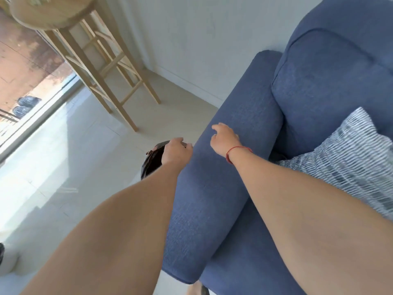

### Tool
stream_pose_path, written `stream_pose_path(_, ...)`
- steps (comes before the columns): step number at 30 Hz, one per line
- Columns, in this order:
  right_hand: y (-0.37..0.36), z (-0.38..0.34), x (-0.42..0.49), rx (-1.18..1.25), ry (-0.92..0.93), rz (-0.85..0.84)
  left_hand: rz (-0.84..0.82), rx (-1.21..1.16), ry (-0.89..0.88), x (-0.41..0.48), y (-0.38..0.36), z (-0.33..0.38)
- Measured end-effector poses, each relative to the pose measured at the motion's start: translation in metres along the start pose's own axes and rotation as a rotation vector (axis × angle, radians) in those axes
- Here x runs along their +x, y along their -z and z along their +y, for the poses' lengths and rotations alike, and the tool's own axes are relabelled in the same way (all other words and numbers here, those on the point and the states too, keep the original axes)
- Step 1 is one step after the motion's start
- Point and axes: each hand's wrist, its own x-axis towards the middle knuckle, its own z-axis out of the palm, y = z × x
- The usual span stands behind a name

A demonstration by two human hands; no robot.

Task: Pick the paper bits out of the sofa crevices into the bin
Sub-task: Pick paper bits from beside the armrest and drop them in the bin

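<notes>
The blue sofa's armrest [229, 158] runs through the middle of the view. A dark bin [151, 161] stands on the floor against the armrest's outer side. My left hand [176, 151] reaches down to the bin, its fingers curled over the rim's near edge. Just above the armrest top hovers my right hand [223, 138], with a red string on its wrist. I see only its back, with the fingers bent downward, and the palm is hidden. No paper bits are visible, and the crevice beside the armrest is mostly covered by my right forearm.
A grey striped cushion [353, 165] lies on the sofa seat at the right. A tall wooden stool [100, 67] stands on the pale tiled floor [70, 158] by the white wall. A glass door [32, 116] runs along the left. A white object [7, 262] sits bottom left.
</notes>
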Motion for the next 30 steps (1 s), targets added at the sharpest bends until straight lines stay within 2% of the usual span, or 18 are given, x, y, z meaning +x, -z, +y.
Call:
stream_pose_path(6,0.075,0.084,-0.066,0.127,-0.066,0.131,-0.035,0.039,-0.111,-0.071,-0.053,0.074)
stream_pose_path(15,0.127,0.190,-0.121,0.160,-0.097,0.138,-0.107,0.000,-0.074,-0.155,-0.142,0.109)
stream_pose_path(21,0.093,0.248,-0.122,0.170,-0.126,0.071,-0.198,0.054,0.024,-0.167,-0.198,0.077)
stream_pose_path(30,-0.018,0.297,-0.092,0.098,-0.173,-0.138,-0.347,0.056,0.234,-0.128,-0.281,-0.019)
